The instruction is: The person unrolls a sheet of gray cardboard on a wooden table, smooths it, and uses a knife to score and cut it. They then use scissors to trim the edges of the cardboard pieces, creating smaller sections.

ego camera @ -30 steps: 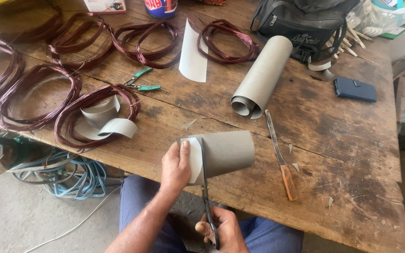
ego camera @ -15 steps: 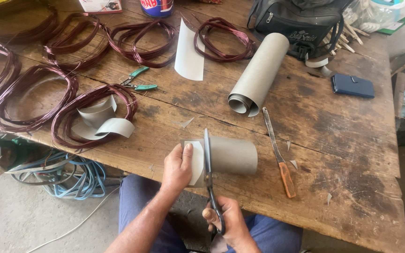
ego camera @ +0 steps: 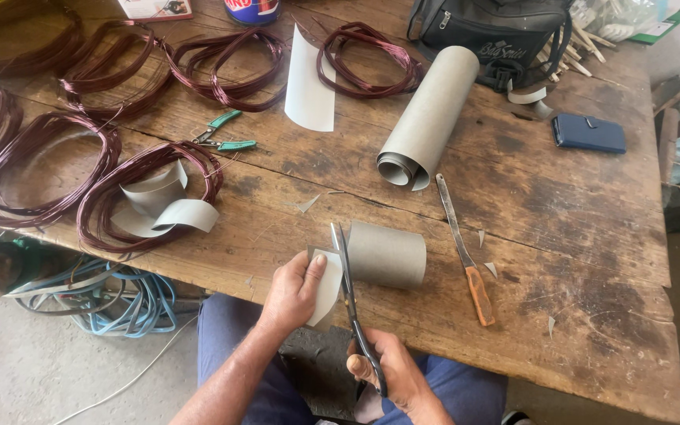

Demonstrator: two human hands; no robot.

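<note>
2 bare hands work at the near edge of the wooden desk (ego camera: 576, 260). The left hand (ego camera: 293, 293) pinches the loose end of a curled grey sheet (ego camera: 383, 253), thumb on top, its grip closed on the paper. The right hand (ego camera: 391, 376) has its fingers through the handles of a pair of scissors (ego camera: 349, 295), its grip closed on them; the blades point away from the person and lie along the sheet, right beside the left thumb. Whether the blades are parted I cannot tell. The sheet's rolled part rests on the desk just right of the blades.

Near it to the right lies a knife with an orange handle (ego camera: 466, 252), and beyond that a larger grey roll (ego camera: 426, 118). Maroon wire coils (ego camera: 151, 193) lie to the left, 1 with grey strips inside it. Green-handled pliers (ego camera: 222, 135), a black bag (ego camera: 489, 31) and a blue wallet-like case (ego camera: 589, 133) sit farther back. Small grey scraps dot the wood.
</note>
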